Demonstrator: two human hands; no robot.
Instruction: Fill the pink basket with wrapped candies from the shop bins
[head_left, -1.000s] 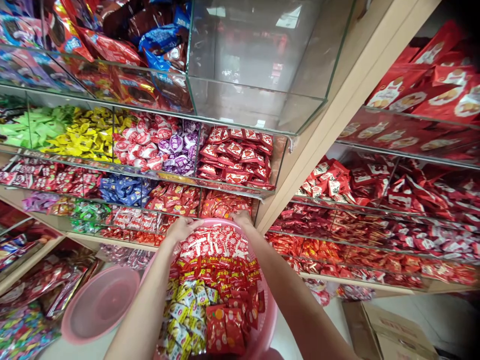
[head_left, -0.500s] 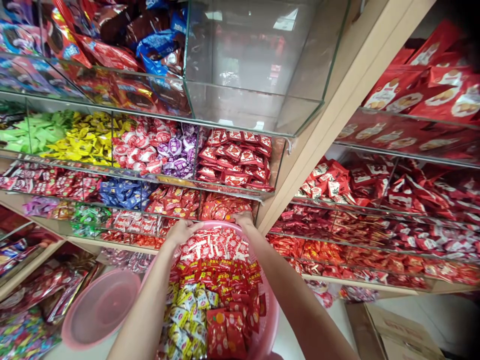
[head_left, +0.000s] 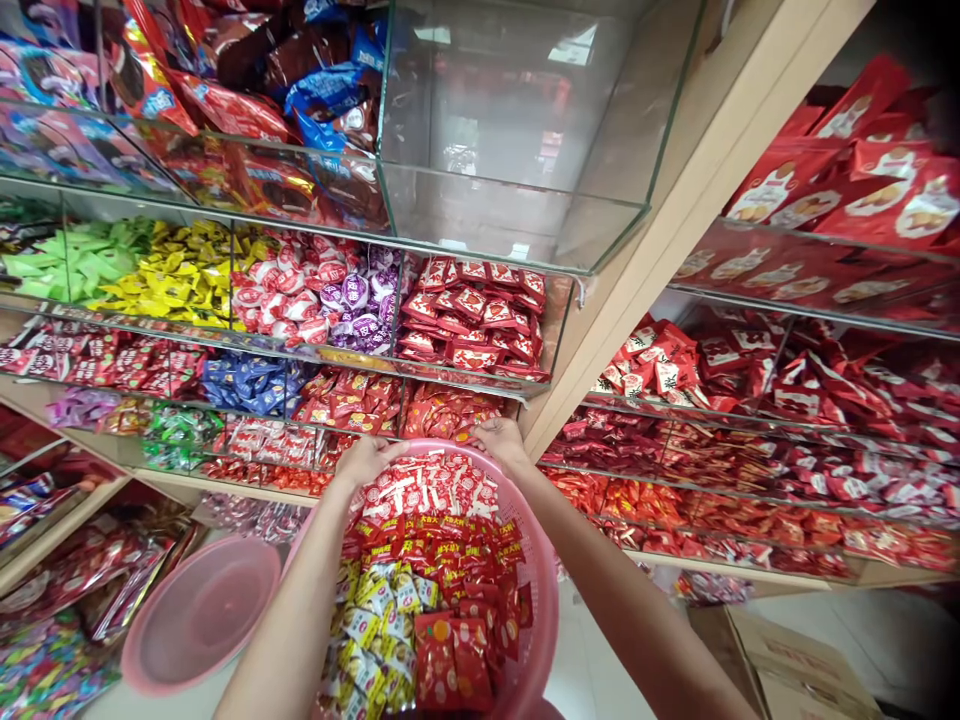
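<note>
A round pink basket (head_left: 541,600) holds sorted wrapped sweets: red-and-white packets (head_left: 435,485) at the far side, yellow-and-white ones (head_left: 375,625) at the near left, red packets (head_left: 454,660) at the near right. My left hand (head_left: 367,462) has its fingers closed on the basket's far left rim. Just above the far right rim is my right hand (head_left: 498,440), its fingers loosely bent and apart, at the front of a compartment of red packets (head_left: 442,410). Nothing shows clearly between those fingers, and their undersides are hidden.
Shelves with glass-fronted compartments (head_left: 517,215) of sweets rise in front. A slanting wooden post (head_left: 637,280) divides them from more red packets (head_left: 739,450) on the right. A second pink basket (head_left: 202,615) sits at lower left. Cardboard boxes (head_left: 802,665) lie at lower right.
My right hand has shifted slightly right and up from the rim, and its forearm has swung right. My left hand stays on the rim. The basket has barely moved.
</note>
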